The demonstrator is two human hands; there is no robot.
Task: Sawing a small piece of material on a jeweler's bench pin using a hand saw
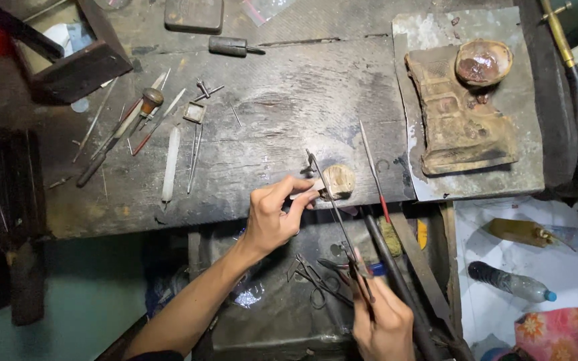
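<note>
The left hand (272, 217) pinches a small metal strip (306, 193) against the wooden peg (338, 180) at the table (275, 107) edge. The right hand (382, 321), below the peg, grips a saw frame (334, 204) that runs up to the peg. A red-tipped file (374, 170) lies just right of the peg, loose tools (148, 127) well left.

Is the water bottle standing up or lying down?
Lying down. The bottle rests on its side on the white sheet, blue cap pointing right.

Two hands (272, 217), perhaps two bottles (511, 283)
</note>
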